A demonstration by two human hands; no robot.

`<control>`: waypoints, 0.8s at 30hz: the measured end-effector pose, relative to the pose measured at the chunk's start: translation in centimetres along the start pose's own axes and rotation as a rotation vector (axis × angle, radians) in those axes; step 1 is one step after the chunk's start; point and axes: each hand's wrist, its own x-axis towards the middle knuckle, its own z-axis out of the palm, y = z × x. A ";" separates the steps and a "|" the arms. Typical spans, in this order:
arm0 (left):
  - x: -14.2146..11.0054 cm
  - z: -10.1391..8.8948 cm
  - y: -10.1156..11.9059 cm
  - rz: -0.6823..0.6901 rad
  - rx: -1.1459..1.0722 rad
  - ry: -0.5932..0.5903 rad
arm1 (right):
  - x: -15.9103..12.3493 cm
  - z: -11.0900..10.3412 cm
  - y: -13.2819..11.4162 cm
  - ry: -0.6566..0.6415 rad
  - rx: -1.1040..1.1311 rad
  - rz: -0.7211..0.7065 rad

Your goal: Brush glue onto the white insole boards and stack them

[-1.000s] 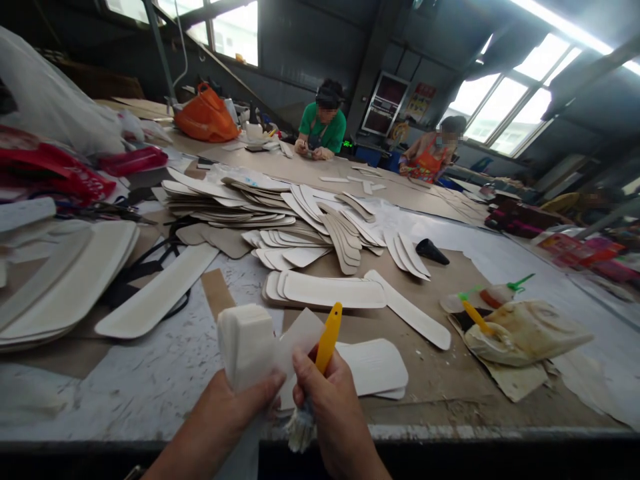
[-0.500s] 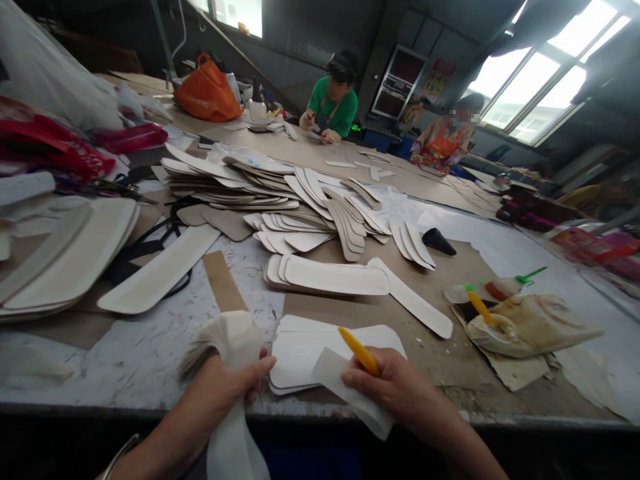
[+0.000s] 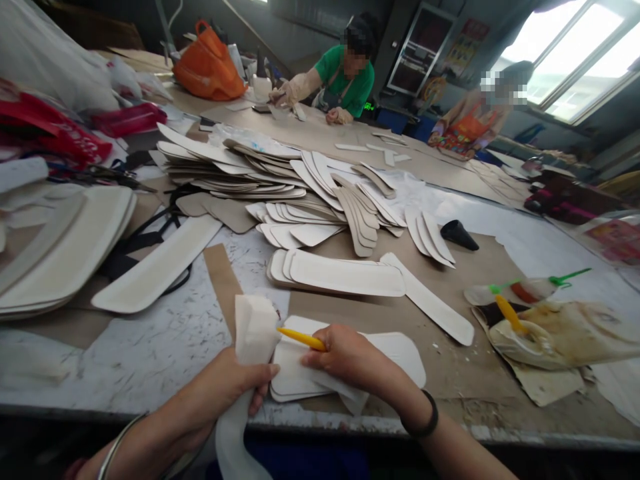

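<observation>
My left hand (image 3: 225,393) is closed round a thick stack of thin white sheets (image 3: 255,327), held upright at the table's front edge. My right hand (image 3: 350,357) grips a yellow-handled brush (image 3: 300,338) whose handle points left toward that stack. The same hand also pinches a loose white sheet (image 3: 345,393) that hangs below its fingers. Both hands hover over a small pile of flat white shaped pieces (image 3: 395,353) lying on brown cardboard.
Heaps of white and tan cut pieces (image 3: 280,193) cover the table's middle. A glue-stained bag with brushes (image 3: 545,330) lies at right, a black cone (image 3: 457,235) behind it. Two other people (image 3: 345,73) work at the far side. Red and orange bags (image 3: 207,57) sit at left.
My right hand swung the brush from upright to lying level, pointing left, and moved over the white pile with the loose sheet. The left hand stayed on its stack. The view tilted downward.
</observation>
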 end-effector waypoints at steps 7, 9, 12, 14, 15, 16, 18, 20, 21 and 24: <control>0.8 -0.2 -0.2 -0.002 0.049 -0.002 | 0.3 0.3 0.1 0.030 -0.135 -0.049; 1.1 -0.1 0.0 0.010 0.094 0.013 | 0.3 0.5 0.1 0.049 -0.194 -0.054; 1.5 0.2 0.3 0.023 0.165 0.041 | 0.4 0.6 -0.2 0.047 -0.254 -0.052; 1.5 0.4 0.4 0.026 0.198 0.055 | 0.1 0.3 -0.3 -0.003 -0.257 -0.029; 1.5 0.5 0.4 0.030 0.209 0.062 | -0.3 0.0 -0.2 -0.030 -0.254 -0.014; 1.4 0.5 0.3 0.031 0.220 0.068 | -0.7 -0.4 0.0 -0.053 -0.251 0.002; 1.3 0.5 0.2 0.037 0.237 0.080 | -2.1 -1.3 1.2 -0.073 -0.237 0.041; 1.2 0.3 0.0 0.045 0.252 0.089 | -3.8 -2.1 3.1 -0.056 -0.187 0.082; 1.1 0.2 -0.1 0.050 0.258 0.090 | -4.7 -2.4 4.2 -0.032 -0.151 0.103; 1.2 -0.1 -0.4 0.066 0.282 0.073 | -7.0 -2.9 7.3 0.087 -0.085 0.156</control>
